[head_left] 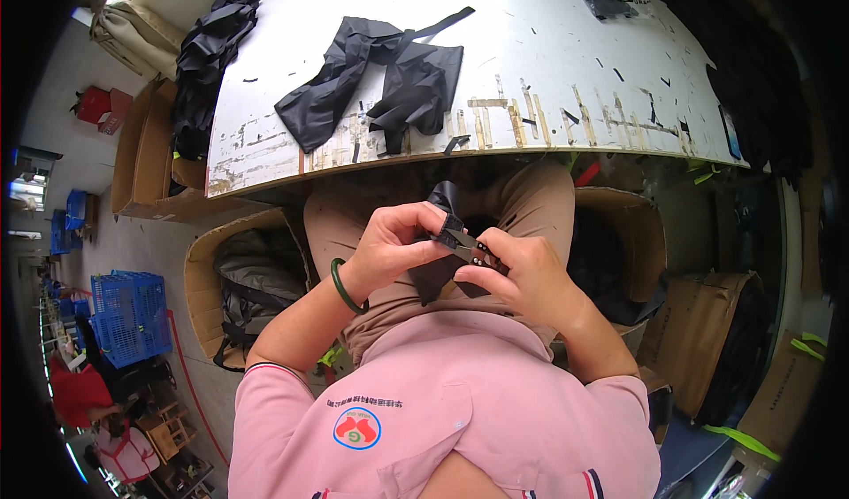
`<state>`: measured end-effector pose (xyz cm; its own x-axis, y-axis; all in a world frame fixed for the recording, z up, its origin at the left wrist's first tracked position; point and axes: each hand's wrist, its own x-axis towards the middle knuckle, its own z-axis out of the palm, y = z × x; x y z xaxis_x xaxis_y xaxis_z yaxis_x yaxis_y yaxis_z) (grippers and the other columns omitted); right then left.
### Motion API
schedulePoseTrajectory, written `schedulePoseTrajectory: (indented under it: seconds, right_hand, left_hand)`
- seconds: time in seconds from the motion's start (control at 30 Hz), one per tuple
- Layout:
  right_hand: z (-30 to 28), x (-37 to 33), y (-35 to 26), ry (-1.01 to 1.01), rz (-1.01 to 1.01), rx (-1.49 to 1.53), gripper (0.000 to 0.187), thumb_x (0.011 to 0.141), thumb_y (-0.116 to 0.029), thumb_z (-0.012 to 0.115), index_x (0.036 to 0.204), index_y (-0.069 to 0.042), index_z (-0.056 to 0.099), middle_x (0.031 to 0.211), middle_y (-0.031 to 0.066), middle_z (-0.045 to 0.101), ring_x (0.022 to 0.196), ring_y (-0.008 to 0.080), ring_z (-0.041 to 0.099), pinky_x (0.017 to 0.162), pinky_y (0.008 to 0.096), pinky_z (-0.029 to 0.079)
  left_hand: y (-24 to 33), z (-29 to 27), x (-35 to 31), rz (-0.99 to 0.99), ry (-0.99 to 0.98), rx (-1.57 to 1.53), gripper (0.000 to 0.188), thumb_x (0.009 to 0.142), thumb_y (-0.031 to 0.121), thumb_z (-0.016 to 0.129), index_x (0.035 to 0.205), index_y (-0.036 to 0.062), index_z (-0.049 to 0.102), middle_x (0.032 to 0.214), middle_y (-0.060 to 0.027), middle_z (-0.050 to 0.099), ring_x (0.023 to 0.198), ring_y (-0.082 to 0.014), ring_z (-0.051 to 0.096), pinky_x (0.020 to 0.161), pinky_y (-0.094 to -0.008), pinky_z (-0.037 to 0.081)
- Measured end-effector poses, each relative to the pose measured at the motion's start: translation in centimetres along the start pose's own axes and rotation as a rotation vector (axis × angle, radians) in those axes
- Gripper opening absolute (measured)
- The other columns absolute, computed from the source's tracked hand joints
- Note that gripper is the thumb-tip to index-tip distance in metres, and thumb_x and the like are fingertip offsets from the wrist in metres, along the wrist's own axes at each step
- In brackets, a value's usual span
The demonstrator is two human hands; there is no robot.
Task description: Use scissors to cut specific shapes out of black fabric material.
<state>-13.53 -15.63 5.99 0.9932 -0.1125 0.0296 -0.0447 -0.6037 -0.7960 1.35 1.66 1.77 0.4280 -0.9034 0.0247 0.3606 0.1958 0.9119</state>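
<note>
Above my lap, my left hand [395,239] pinches the edge of a black fabric piece [433,276] between thumb and fingers. The rest of that cloth hangs down over my thighs. My right hand [529,271] is closed around small thread snips [470,249], whose metal blades point left at the pinched edge. The blades meet the cloth right beside my left fingertips; whether they are cutting it I cannot tell. On the table ahead lies another black fabric piece [416,83], crumpled, with a strap sticking out to the right.
The white table [548,48] is strewn with black scraps and worn tape marks. A black fabric heap [215,57] hangs over its left edge. Cardboard boxes [199,260] flank my legs, one holding grey cloth. More boxes [699,344] stand at right; blue crates [131,318] are far left.
</note>
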Motion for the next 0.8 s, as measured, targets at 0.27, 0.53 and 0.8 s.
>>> schedulePoseTrajectory:
  seconds: [0.27, 0.53, 0.8]
  right_hand:
    - [0.2, 0.1, 0.1, 0.014, 0.007, 0.029, 0.035, 0.083, -0.034, 0.078, 0.086, -0.005, 0.059, 0.062, 0.0088, 0.056, 0.053, 0.0238, 0.055, 0.051, 0.0346, 0.043]
    - [0.2, 0.1, 0.1, 0.015, -0.036, -0.202, 0.035, 0.085, -0.039, 0.074, 0.086, -0.009, 0.057, 0.061, 0.0085, 0.061, 0.055, 0.0315, 0.062, 0.051, 0.0412, 0.048]
    - [0.2, 0.3, 1.1, 0.131, 0.084, 0.118, 0.031, 0.088, -0.032, 0.074, 0.093, -0.006, 0.059, 0.063, 0.0082, 0.057, 0.055, 0.0213, 0.059, 0.053, 0.0338, 0.045]
  left_hand:
    - [-0.3, -0.1, 0.0, 0.017, -0.005, 0.008, 0.012, 0.083, -0.009, 0.067, 0.091, -0.0008, 0.068, 0.103, -0.0121, 0.067, 0.096, -0.0175, 0.065, 0.087, -0.0310, 0.051]
    - [-0.4, -0.2, -0.2, -0.004, -0.029, 0.071, 0.012, 0.084, -0.010, 0.067, 0.093, -0.0016, 0.067, 0.105, -0.0115, 0.066, 0.096, -0.0156, 0.064, 0.087, -0.0290, 0.051]
    - [-0.1, -0.1, -0.3, -0.059, -0.022, 0.073, 0.011, 0.083, -0.007, 0.070, 0.090, 0.0002, 0.065, 0.102, -0.0081, 0.064, 0.095, -0.0123, 0.061, 0.084, -0.0264, 0.050]
